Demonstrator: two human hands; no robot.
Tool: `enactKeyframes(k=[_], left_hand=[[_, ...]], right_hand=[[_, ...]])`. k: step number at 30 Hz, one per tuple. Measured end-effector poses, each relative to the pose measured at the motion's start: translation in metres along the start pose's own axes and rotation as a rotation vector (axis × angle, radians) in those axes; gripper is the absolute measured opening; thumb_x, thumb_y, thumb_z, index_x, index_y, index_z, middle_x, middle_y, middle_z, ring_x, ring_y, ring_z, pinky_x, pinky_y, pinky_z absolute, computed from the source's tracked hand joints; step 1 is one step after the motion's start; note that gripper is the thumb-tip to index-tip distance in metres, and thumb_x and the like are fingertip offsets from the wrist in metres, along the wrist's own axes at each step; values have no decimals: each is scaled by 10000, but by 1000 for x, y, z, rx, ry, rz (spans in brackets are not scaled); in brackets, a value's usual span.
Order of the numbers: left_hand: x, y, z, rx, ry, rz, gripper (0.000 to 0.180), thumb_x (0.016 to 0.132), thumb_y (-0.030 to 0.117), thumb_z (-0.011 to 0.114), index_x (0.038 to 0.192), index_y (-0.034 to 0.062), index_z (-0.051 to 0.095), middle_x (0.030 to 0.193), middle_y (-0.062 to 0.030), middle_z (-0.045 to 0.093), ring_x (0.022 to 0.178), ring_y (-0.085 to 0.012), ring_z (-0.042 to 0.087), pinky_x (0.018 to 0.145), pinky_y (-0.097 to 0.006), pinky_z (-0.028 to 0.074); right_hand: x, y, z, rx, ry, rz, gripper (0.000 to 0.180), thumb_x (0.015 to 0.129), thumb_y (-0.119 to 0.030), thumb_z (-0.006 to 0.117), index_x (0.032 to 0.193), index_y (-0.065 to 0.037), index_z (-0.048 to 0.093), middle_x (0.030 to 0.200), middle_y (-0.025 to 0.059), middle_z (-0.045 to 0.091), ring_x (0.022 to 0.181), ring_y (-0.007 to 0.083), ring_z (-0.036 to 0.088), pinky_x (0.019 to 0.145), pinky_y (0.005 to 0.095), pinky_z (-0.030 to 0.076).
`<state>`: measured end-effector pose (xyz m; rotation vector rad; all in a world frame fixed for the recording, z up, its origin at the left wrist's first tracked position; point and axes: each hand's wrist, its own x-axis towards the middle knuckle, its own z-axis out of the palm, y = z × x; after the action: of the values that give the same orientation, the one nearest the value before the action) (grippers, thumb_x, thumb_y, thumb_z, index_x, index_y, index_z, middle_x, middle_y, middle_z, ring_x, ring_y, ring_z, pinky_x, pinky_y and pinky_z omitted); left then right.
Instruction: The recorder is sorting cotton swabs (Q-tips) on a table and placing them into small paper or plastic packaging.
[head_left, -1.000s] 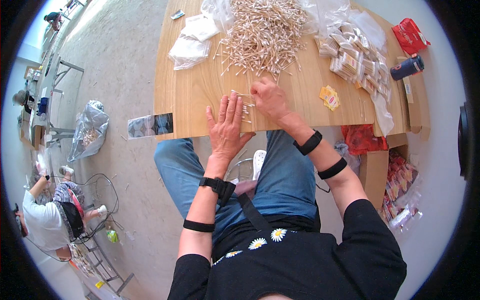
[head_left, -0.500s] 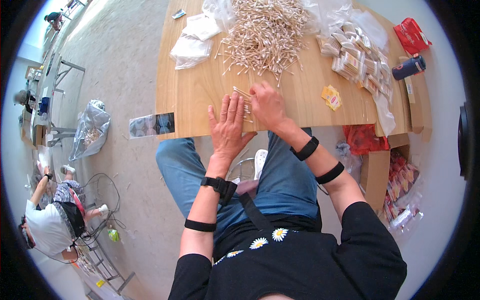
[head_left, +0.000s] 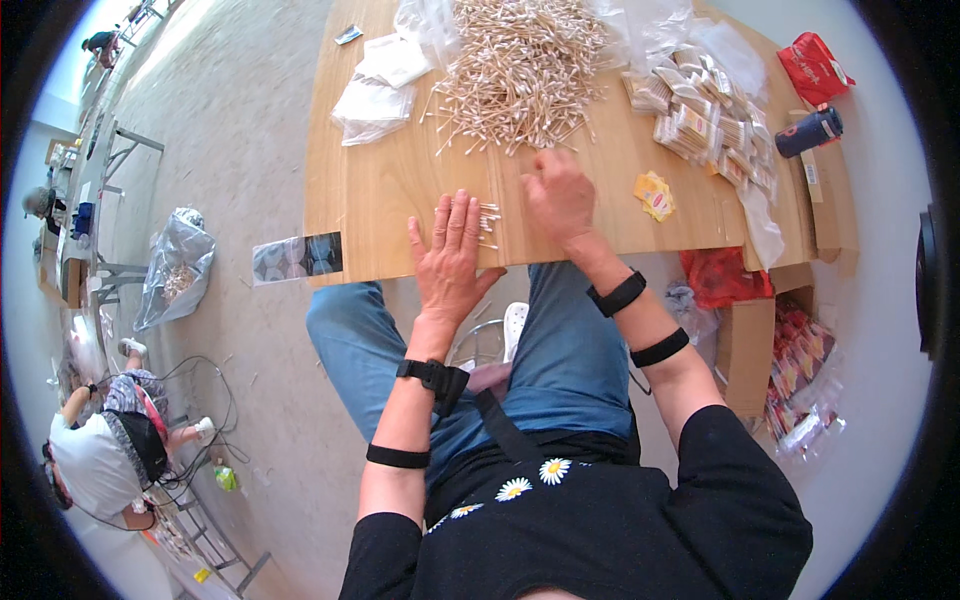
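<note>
A few cotton swabs (head_left: 488, 225) are lying on the table (head_left: 370, 185), just beside the left hand (head_left: 450, 255) at its two o'clock. That hand's grip is staying flat, fingers straight and slightly spread. Farther toward two o'clock, the right hand (head_left: 560, 200) is curling; whether its grip is pinching anything, I cannot tell. A big swab heap (head_left: 520, 75) is sitting toward its twelve o'clock, yellow cards (head_left: 655, 196) are lying at three, and packets (head_left: 695, 128) are piling up at two.
</note>
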<state>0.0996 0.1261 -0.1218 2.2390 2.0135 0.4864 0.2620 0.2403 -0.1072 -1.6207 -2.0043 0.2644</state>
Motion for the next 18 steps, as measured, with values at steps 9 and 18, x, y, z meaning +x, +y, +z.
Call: enactKeyframes(k=[9, 18], left_hand=[[1, 0, 0, 19, -3, 6, 1122, 630, 505, 836, 1543, 108, 318, 1620, -55, 296, 1511, -236, 239, 1187, -608, 139], [1, -1, -1, 32, -9, 4, 1130, 634, 515, 833, 1550, 117, 304, 1621, -56, 290, 1512, -238, 232, 1187, -610, 133]], right_hand=[[-16, 53, -22, -193, -31, 206, 108, 837, -152, 613, 905, -73, 641, 949, 149, 649, 826, 358, 676, 704, 466, 551], [3, 47, -17, -178, 78, 125, 99, 835, -143, 618, 872, -55, 643, 907, 160, 655, 816, 376, 678, 710, 463, 556]])
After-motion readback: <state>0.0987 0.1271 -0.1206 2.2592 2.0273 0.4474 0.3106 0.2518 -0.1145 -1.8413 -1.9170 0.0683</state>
